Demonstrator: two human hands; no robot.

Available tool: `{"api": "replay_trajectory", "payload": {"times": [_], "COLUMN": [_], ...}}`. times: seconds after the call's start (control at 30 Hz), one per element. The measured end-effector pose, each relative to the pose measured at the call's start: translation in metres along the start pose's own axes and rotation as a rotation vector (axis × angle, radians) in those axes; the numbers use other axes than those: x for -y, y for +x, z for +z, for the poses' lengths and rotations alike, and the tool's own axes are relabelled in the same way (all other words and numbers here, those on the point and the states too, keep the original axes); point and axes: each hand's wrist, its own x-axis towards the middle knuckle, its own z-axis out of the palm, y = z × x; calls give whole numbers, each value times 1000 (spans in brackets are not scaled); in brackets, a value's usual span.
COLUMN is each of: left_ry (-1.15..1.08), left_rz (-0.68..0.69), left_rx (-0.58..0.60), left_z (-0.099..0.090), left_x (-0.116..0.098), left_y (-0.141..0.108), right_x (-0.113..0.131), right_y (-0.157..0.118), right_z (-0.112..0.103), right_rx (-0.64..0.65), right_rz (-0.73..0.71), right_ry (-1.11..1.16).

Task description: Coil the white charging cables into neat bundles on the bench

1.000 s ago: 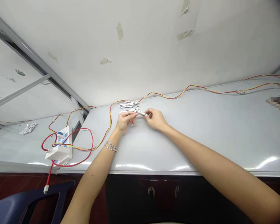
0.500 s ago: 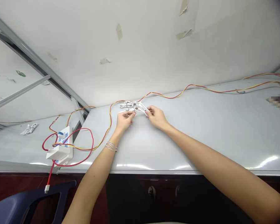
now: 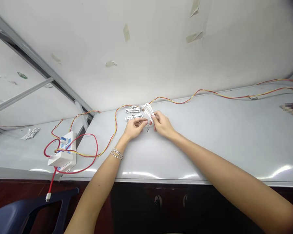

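Note:
My right hand (image 3: 161, 124) is closed around one end of a coiled white USB cable (image 3: 148, 110), whose loops stick up beyond the fingers. Just left of it, my left hand (image 3: 136, 127) has its thumb and fingertips pinched together. A thin black twist tie (image 3: 147, 128) hangs at those fingertips, close to the right fingers. Beyond my left hand lie a tied white cable bundle (image 3: 133, 117) and more bundled white cable (image 3: 133, 110) on the grey tabletop (image 3: 190, 125).
A white power strip (image 3: 69, 149) with plugs and a looping red cable (image 3: 97, 146) stands at left. Red-yellow wire (image 3: 185, 102) runs along the back wall. Another white cable bundle (image 3: 31, 134) lies far left; a blue chair (image 3: 12, 214) is below the table's front edge.
The white cable's loops are lifted more upright in my right hand. My left hand has moved slightly right, uncovering a cable bundle, with the black twist tie now at its fingertips.

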Motion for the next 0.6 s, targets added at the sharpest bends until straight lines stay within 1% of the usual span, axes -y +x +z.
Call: {"api": "replay_trajectory", "payload": {"times": [0.1, 0.17, 0.27, 0.43, 0.53, 0.6], "left_ry": [-91, -119, -152, -280, -345, -362], "left_rz": [46, 59, 30, -40, -35, -25], "left_rx": [37, 32, -10, -23, -32, 2], "left_z": [2, 5, 7, 8, 7, 6], "left_x": [-4, -5, -3, 6, 10, 11], "left_y": [0, 0, 0, 1, 2, 2], "right_x": [3, 3, 5, 15, 20, 19], "right_y": [-3, -4, -4, -8, -9, -8], "right_z": [2, 3, 3, 3, 2, 2], "right_rx": [115, 175, 198, 211, 240, 286], "right_rz": [-30, -46, -74, -140, -122, -71], "right_ry": [45, 56, -7, -116, -86, -24]}}
